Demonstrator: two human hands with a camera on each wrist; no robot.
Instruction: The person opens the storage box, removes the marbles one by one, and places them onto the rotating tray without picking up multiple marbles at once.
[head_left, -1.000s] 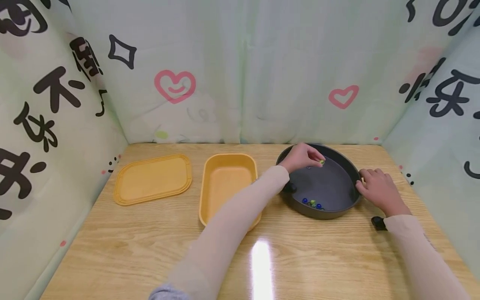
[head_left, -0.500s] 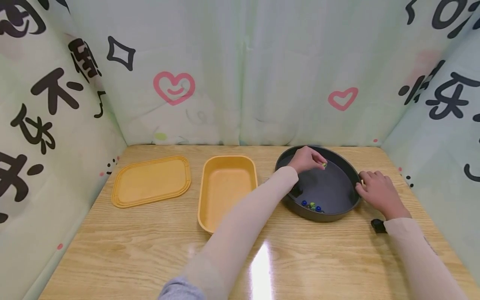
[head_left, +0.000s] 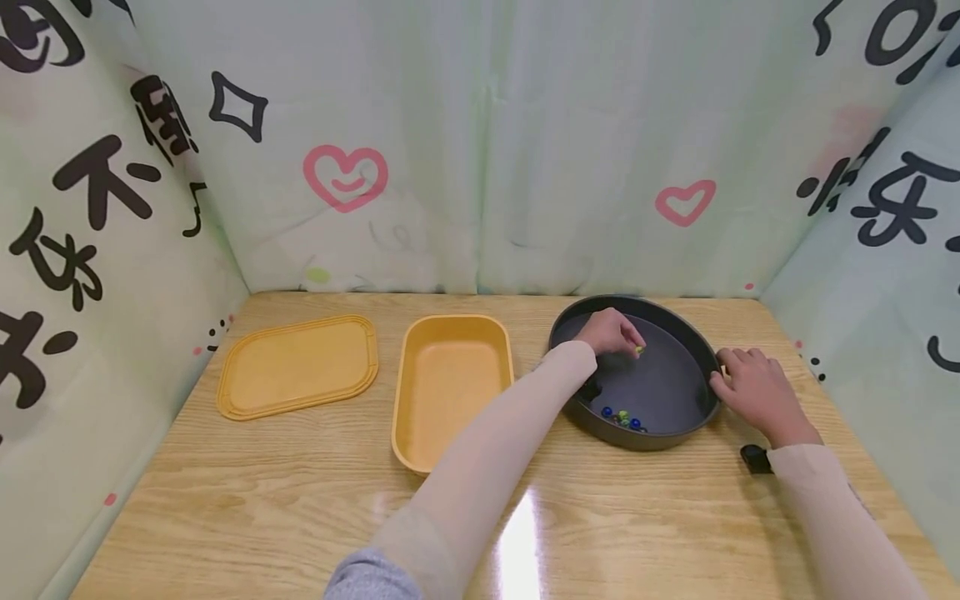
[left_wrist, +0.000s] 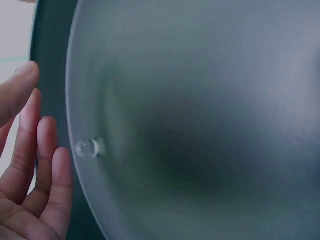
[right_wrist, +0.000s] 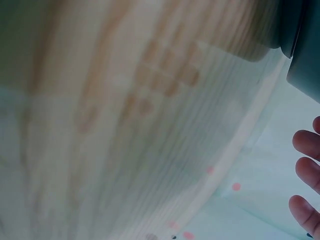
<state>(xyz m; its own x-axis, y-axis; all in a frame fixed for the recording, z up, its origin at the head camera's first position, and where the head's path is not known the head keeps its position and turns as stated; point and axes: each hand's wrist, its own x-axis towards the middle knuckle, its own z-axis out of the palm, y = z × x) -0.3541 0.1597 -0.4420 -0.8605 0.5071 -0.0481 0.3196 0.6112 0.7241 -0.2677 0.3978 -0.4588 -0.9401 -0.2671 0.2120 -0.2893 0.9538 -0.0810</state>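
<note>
In the head view, my left hand (head_left: 609, 332) reaches over the dark round pan (head_left: 675, 392), pinching a small yellow-green marble (head_left: 639, 351) at the fingertips. The left wrist view has the fingers (left_wrist: 61, 172) along the pan's wall, and a clear marble (left_wrist: 86, 148) lies on the pan floor close by. Several blue and green marbles (head_left: 624, 417) sit together at the pan's near edge. At the right, my right hand (head_left: 759, 385) touches the outside of the pan rim with relaxed fingers; its fingertips (right_wrist: 306, 143) show beside the pan in the right wrist view.
A yellow rectangular container (head_left: 454, 375) stands left of the pan, partly covered by the left forearm. Farther left a matching yellow lid (head_left: 298, 367) lies flat on the wooden table (head_left: 262, 500). Printed curtains (head_left: 525, 167) enclose the back and both sides.
My left hand first shifts slightly right, then lowers toward the near side inside the pan, still pinching the marble. The right hand stays at the rim. The head view tilts slightly.
</note>
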